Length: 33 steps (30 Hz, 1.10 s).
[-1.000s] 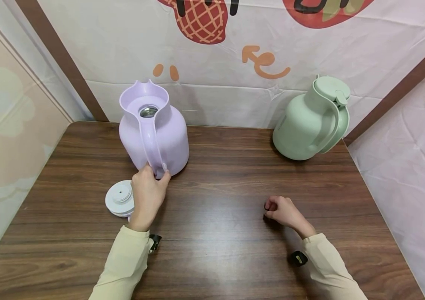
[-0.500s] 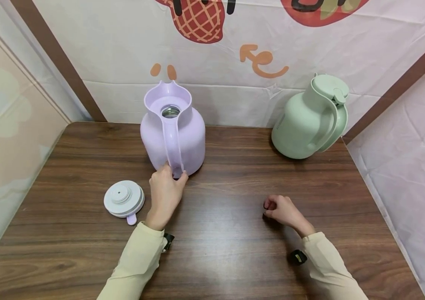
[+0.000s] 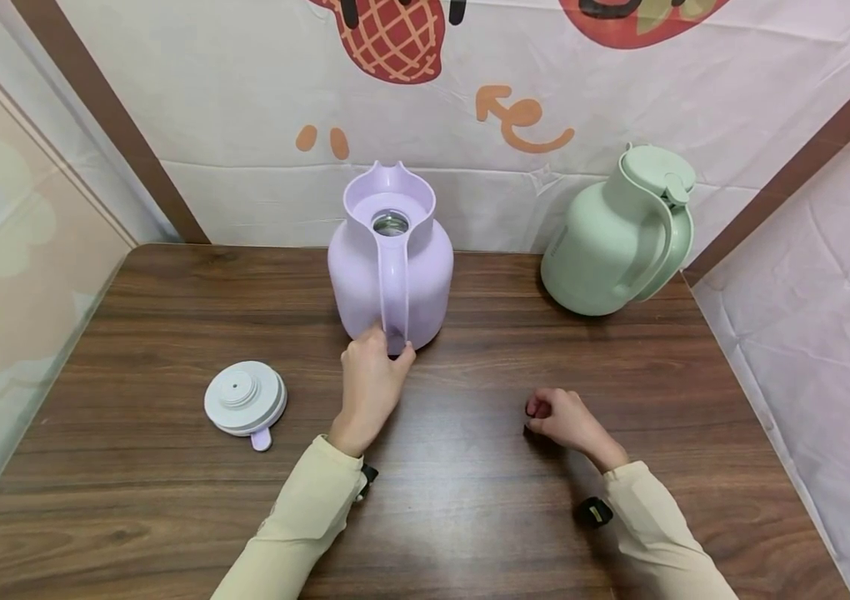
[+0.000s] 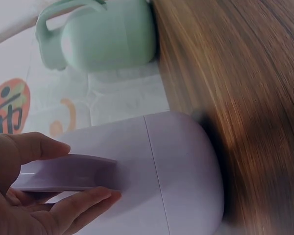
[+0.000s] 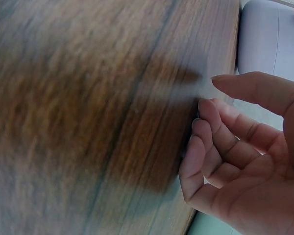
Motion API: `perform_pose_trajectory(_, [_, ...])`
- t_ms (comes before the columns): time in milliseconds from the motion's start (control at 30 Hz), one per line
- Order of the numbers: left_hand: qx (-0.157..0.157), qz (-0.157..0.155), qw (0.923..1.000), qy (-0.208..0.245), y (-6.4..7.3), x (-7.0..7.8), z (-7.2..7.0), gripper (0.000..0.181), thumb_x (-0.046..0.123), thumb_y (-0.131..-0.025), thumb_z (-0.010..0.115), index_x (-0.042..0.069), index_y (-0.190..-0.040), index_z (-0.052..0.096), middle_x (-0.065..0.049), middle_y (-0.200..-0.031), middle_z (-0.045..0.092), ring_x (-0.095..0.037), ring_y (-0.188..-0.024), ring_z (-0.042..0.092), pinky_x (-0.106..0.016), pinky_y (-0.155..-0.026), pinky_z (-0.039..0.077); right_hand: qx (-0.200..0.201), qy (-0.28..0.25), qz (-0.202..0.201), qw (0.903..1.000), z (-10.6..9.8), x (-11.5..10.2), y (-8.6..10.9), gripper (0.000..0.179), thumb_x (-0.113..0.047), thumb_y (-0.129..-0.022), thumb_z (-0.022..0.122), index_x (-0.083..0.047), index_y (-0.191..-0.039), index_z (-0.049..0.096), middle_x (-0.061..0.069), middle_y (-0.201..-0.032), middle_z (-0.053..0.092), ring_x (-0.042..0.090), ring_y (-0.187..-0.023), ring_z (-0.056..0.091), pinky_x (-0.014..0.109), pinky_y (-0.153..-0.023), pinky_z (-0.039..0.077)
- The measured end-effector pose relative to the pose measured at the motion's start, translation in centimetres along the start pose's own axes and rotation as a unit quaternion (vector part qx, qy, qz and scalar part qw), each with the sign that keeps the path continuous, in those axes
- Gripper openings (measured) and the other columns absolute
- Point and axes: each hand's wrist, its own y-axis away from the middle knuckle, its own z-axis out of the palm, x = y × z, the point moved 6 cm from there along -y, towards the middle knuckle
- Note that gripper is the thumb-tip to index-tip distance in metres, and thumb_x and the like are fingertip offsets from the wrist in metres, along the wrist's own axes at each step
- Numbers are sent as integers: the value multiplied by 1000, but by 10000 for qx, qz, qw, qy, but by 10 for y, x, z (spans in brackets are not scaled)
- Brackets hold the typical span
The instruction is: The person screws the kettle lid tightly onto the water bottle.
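A lilac thermos jug [image 3: 428,279] stands upright on the wooden table, its round mouth uncovered and its handle toward me. My left hand [image 3: 372,379] grips the lower part of that handle. The left wrist view has the thumb on one side of the handle [image 4: 68,171] and the fingers on the other. White and round, the jug's lid [image 3: 245,400] lies to the left with its lilac tab toward me. My right hand [image 3: 571,425] rests on the table at the right, fingers loosely curled. Nothing shows between its thumb and fingers in the right wrist view.
A pale green thermos jug [image 3: 597,250], lid on, stands at the back right of the table [image 3: 470,500]. Printed fabric [image 3: 245,108] hangs behind the table's back edge and along both sides. Bare tabletop lies between the two jugs.
My left hand has moved the lilac jug to the right along the table, away from the lid. The right hand, lid and green jug have stayed in place.
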Motion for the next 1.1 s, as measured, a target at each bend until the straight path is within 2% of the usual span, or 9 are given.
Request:
perform_pose_trajectory(233, [-152, 147, 9998, 25, -1, 12, 14, 16, 4, -71, 68, -2, -69, 54, -16, -60, 54, -40, -59, 57, -49, -55, 45, 46, -251, -480, 9985, -1, 1, 1, 9, -7, -72, 66, -8, -75, 57, -3, -62, 54, 9, -56, 49, 27, -53, 40])
perform_pose_trajectory(500, [-156, 324, 9993, 31, -3, 24, 27, 15, 4, -69, 68, -2, -68, 54, -15, -60, 54, -38, -59, 58, -48, -56, 45, 3, 17, -16, 10000, -1, -1, 1, 10, -2, -72, 67, -5, -75, 58, -3, -62, 54, 9, -57, 49, 27, -55, 40])
perform_pose_trajectory(800, [-353, 350, 9988, -2, -2, 38, 42, 16, 5, -71, 69, -2, -67, 54, -13, -61, 54, -34, -60, 57, -45, -57, 45, 18, 83, 21, 10000, 1, 3, 0, 11, -2, -71, 68, -6, -75, 58, -3, -62, 54, 9, -57, 48, 27, -55, 41])
perform_pose_trajectory(1100, [-413, 500, 9979, -20, -3, 51, 56, 17, 6, -71, 70, -1, -68, 54, -12, -62, 54, -32, -60, 58, -43, -57, 45, 73, 78, -22, 9999, 0, 1, 0, 11, -2, -70, 68, -6, -75, 58, -4, -61, 53, 9, -57, 48, 27, -56, 41])
